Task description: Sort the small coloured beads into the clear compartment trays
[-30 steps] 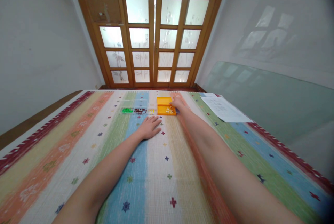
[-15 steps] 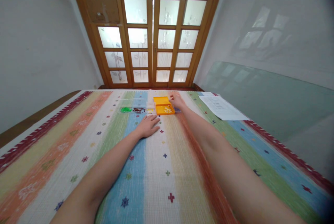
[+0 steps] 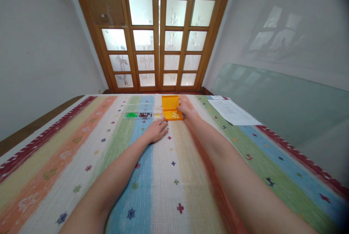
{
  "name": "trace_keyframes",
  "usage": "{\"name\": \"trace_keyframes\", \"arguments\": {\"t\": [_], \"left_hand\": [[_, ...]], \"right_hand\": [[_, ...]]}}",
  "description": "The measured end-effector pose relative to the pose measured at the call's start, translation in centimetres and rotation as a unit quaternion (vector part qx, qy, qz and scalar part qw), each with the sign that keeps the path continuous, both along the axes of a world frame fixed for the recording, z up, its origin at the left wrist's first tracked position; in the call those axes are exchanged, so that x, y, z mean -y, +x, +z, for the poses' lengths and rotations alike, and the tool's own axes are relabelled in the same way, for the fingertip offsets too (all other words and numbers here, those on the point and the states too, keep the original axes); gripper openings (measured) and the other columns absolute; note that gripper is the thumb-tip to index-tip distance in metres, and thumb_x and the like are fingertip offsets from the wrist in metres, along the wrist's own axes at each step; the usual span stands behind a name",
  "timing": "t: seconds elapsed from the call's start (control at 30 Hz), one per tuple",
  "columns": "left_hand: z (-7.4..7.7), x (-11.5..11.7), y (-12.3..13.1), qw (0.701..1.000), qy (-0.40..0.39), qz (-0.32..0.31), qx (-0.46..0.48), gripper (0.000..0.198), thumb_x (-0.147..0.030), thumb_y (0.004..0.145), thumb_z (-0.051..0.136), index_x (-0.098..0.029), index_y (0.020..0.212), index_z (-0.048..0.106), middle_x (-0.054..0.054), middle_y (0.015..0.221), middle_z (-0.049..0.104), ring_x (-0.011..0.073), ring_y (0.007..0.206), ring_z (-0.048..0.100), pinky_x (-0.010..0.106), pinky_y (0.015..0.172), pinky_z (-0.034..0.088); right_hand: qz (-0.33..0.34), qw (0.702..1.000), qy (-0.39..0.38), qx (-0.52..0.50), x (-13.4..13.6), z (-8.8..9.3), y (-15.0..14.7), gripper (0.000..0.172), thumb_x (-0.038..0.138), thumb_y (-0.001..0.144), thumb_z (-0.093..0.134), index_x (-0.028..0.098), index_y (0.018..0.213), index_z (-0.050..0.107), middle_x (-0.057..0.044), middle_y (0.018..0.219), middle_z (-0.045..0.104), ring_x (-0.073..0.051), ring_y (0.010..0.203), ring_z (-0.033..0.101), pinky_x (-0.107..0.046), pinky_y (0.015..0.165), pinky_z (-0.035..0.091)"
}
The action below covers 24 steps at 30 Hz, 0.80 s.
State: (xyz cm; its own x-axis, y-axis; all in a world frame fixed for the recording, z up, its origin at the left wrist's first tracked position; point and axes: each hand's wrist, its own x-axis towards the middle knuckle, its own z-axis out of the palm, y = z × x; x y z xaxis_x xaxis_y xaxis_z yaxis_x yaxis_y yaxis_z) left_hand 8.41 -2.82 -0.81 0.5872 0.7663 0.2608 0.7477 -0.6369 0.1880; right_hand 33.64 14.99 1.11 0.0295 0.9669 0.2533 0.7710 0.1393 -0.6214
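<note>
A small orange-yellow plastic box [image 3: 166, 117] stands with its hinged lid [image 3: 170, 102] tilted up, and small white pieces [image 3: 176, 115] lie inside it. At the lid's right edge is my right hand [image 3: 185, 107], its fingers closed on that edge; the fingertips are partly hidden. My left hand [image 3: 156, 131] lies on the tablecloth with its fingers apart, the tips close to the box's front left corner. Whether they touch the box I cannot tell. Left of the box sit clear containers with green pieces [image 3: 131, 115], dark red pieces [image 3: 145, 115] and yellow pieces [image 3: 157, 116].
A striped, patterned tablecloth [image 3: 163, 176] covers the table. White paper sheets [image 3: 231, 112] lie at the far right. Beyond the table are wooden glazed doors [image 3: 159, 37], and a glass panel [image 3: 272, 99] leans along the right wall.
The orange-yellow lid has swung further upright. My right hand has moved slightly down to its right edge. My left hand stays nearly where it was.
</note>
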Motion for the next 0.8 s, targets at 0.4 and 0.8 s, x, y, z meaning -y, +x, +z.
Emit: {"name": "trace_keyframes", "arguments": {"t": [0.4,0.8], "left_hand": [[0.1,0.3,0.0,0.996,0.033,0.013,0.077,0.038,-0.039,0.105,0.050,-0.023,0.133,0.069,0.011,0.161,0.050,0.0280,0.149,0.047,0.046,0.124,0.039],[0.3,0.2,-0.4,0.991,0.088,0.028,0.101,0.030,-0.029,0.100,0.057,-0.022,0.126,0.071,0.012,0.150,0.057,0.0293,0.141,0.052,0.051,0.123,0.042]], "right_hand": [[0.172,0.978,0.089,0.072,4.2,0.4,4.5,0.030,0.015,0.080,0.061,0.017,0.104,0.079,-0.009,0.105,0.078,-0.023,0.100,0.068,-0.035,0.097,0.052],[0.275,0.920,0.185,0.208,13.1,-1.1,0.6,0.055,0.038,0.106,0.054,0.028,0.159,0.049,-0.012,0.161,0.050,-0.029,0.150,0.044,-0.053,0.125,0.033]]}}
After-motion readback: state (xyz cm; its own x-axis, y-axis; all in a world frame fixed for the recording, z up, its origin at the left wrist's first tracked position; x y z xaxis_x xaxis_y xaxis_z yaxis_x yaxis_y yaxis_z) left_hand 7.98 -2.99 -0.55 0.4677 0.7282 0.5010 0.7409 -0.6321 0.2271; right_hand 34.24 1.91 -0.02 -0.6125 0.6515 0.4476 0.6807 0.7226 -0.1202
